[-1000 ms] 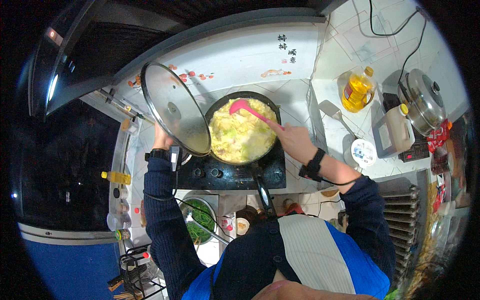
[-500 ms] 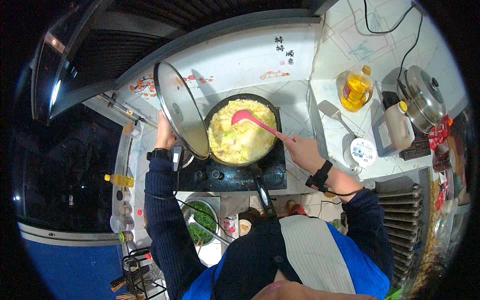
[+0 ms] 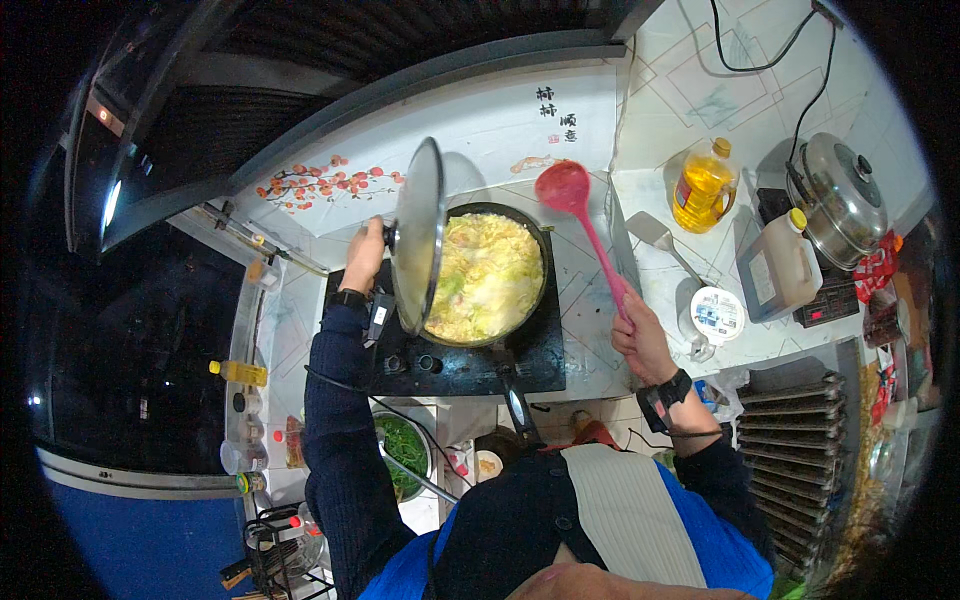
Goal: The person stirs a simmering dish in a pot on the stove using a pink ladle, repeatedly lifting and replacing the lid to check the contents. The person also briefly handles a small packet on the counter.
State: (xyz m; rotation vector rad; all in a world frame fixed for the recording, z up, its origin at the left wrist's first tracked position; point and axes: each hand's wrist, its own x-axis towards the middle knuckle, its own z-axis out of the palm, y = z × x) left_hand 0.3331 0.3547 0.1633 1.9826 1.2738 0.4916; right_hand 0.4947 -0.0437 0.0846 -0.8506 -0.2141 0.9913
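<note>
My left hand is closed on the knob of a glass pan lid, which it holds tilted nearly upright over the left rim of a frying pan. Yellowish, steaming food with pale green pieces fills the pan, which sits on a black gas stove with its handle toward me. My right hand is wrapped round the handle of a pink ladle. The ladle's bowl is raised, to the right of the pan and apart from the food.
On the right counter are a spatula, a white round tub, an oil bottle, a brownish jug and a steel pot. Below the stove stands a bowl of green vegetables. A range hood overhangs the upper left.
The pink ladle has come up out of the food and moved right, with my right hand drawn back. My left hand has swung the lid more upright and shifted it right, over the pan's edge.
</note>
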